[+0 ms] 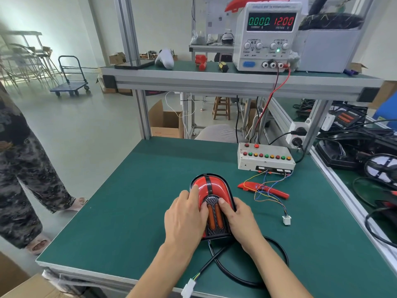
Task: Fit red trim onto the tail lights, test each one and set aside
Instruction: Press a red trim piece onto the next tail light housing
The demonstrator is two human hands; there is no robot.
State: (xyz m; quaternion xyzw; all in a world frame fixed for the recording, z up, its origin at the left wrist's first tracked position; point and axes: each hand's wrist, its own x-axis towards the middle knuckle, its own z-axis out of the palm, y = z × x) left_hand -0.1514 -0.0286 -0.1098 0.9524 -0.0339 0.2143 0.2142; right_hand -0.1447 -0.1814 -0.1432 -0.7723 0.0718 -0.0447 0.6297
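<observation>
Two hands: both of mine rest on the tail light [211, 203] at the middle of the green bench mat [129, 211].
Left hand [186, 220]: laid flat over the left half of the lamp, fingers straight and close together, the forefinger tip reaching up onto the red trim [200, 187].
Right hand [241, 220]: pressed against the lamp's right flank, thumb lying on the dark mesh panel beside the two amber strips; my other fingers fall behind the housing, so I cannot tell whether they curl round it.
Tail light: face up, rounded end away from me, flat end toward me, a black band running down the centre of the red dome.
Lamp cable [247, 274]: black, leaves the near end of the lamp, loops on the mat to my right and crosses itself; its white plug [189, 286] lies at the near edge of the bench.
Spare red trim piece [264, 189]: lies on the mat to the right of the lamp, apart from it, with thin coloured wires draped across.
Test box [265, 157]: white, with rows of red, green and amber buttons, beyond the trim piece; its loose wires end in a small white connector [286, 220] on the mat.
Power supply [266, 37]: on the upper shelf, displays reading 0.000 and 12.00.
Bystander [21, 168]: stands left of the bench in patterned trousers and sandals.
</observation>
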